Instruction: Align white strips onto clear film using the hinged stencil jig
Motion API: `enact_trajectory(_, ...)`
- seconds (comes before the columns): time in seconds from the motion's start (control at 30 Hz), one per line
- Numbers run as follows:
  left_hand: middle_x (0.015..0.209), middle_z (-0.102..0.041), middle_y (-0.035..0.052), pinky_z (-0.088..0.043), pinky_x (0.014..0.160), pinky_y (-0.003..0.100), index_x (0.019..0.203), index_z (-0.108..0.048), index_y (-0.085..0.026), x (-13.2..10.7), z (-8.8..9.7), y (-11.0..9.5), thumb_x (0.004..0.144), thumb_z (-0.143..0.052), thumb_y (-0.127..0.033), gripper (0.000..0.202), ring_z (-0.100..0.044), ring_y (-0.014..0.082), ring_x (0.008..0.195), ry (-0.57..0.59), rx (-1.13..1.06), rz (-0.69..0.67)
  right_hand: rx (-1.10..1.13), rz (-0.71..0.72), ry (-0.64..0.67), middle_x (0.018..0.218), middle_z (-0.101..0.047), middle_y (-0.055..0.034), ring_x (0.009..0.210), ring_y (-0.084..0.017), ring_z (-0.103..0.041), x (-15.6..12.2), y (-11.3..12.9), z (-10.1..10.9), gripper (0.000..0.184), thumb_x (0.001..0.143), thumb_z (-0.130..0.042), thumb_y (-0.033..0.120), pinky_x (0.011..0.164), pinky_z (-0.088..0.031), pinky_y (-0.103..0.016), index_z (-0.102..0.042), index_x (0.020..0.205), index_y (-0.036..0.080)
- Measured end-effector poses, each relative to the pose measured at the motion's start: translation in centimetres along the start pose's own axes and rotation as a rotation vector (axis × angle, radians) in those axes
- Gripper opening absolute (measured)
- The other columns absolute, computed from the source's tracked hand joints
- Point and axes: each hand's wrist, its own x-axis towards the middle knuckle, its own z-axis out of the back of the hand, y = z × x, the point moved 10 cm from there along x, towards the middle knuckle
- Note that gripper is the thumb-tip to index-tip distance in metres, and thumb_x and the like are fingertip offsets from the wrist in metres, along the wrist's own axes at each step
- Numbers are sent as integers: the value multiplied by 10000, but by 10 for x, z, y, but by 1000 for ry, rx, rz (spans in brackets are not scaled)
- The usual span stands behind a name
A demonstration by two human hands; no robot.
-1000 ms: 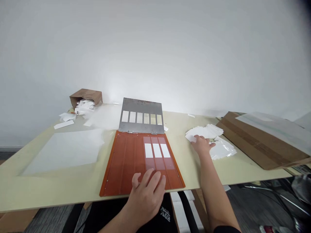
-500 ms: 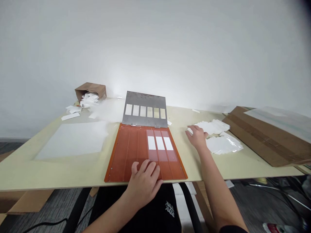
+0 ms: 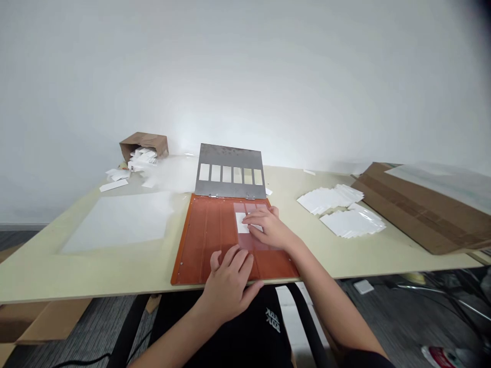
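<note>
An orange grooved board (image 3: 207, 240) lies at the table's near edge, with a grey metal plate (image 3: 230, 171) with several rectangular windows hinged up at its far end. My left hand (image 3: 228, 278) rests flat on the board's near edge, fingers spread. My right hand (image 3: 268, 227) lies over the white cards (image 3: 241, 224) in the board's right grooves, fingers pressing on them. Whether it holds a card is hidden.
Two fanned piles of white cards (image 3: 343, 212) lie right of the board. A flat cardboard box (image 3: 418, 214) is at the far right. A white sheet (image 3: 118, 222) lies left, and a tipped brown box (image 3: 143, 145) spills cards at the back left.
My right hand has left the white card piles and moved left onto the cards on the orange board. My left hand stays on the board's near edge.
</note>
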Motion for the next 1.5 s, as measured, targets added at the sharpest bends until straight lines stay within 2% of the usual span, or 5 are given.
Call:
enact_trajectory(0.47,1353,-625,107,-239,1051,512,1308,-612,-188,2,-12,-1,939,-385,-631,620,-455,315,1306,84,199,27,-9,-40,49,1120,-728,-61,1082,-237,-595,0,-3,-12,424,847,-413,59,918,-299,-441,-729,1055,250)
enact_trajectory(0.87,948,-738,34,-170,1099,458,1060,-696,-206,-14,11,-23,926,-575,-252,187,-576,227,1184,-111,142,-147,34,17,50,1016,-731,-60,1020,-226,-579,-38,26,-8,447,834,-369,24,968,-251,-507,-707,1032,241)
enact_trajectory(1.07,751,-680,-29,-147,1108,435,975,-697,-234,-23,27,-35,931,-528,-139,199,-600,183,1122,-167,63,-232,86,32,30,1046,-727,-35,1086,-228,-562,-63,40,-7,425,887,-364,36,960,-244,-471,-686,1059,254)
enact_trajectory(1.33,844,-741,-59,-156,1065,416,884,-671,-245,8,38,-20,930,-522,-95,216,-618,163,1073,-204,33,-131,195,-41,94,1210,-688,-66,1219,-249,-509,-69,33,-1,388,951,-339,175,1025,-266,-480,-467,1313,233)
enact_trajectory(1.5,794,-744,-60,-163,1032,437,810,-625,-246,32,28,-2,901,-518,-32,255,-611,172,1092,-187,73,-88,179,-77,52,1156,-694,-95,1173,-277,-560,-68,30,0,406,916,-452,274,1025,-275,-495,-427,1318,225)
